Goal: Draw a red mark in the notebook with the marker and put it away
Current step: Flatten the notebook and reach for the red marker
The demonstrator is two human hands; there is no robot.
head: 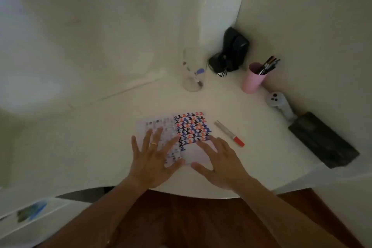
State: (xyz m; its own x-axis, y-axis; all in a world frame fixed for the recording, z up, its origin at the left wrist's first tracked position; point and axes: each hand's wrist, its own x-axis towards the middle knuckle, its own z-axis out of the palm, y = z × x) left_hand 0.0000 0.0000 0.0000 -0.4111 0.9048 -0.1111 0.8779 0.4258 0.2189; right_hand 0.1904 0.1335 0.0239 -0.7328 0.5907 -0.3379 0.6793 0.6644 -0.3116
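While spread fingers [161,133] press the notebook [191,127], the marker [229,133] lies diagonally, red cap nearest.

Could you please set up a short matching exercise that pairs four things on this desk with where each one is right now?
Things:
1. marker
2. left hand
3. pink cup
4. clear glass

Places:
A. at the back of the desk, holding brushes
B. flat on the left page of the notebook
C. lying on the desk to the right of the notebook, red cap on
D. behind the notebook, with a blue-capped pen inside

Pairs: 1-C, 2-B, 3-A, 4-D
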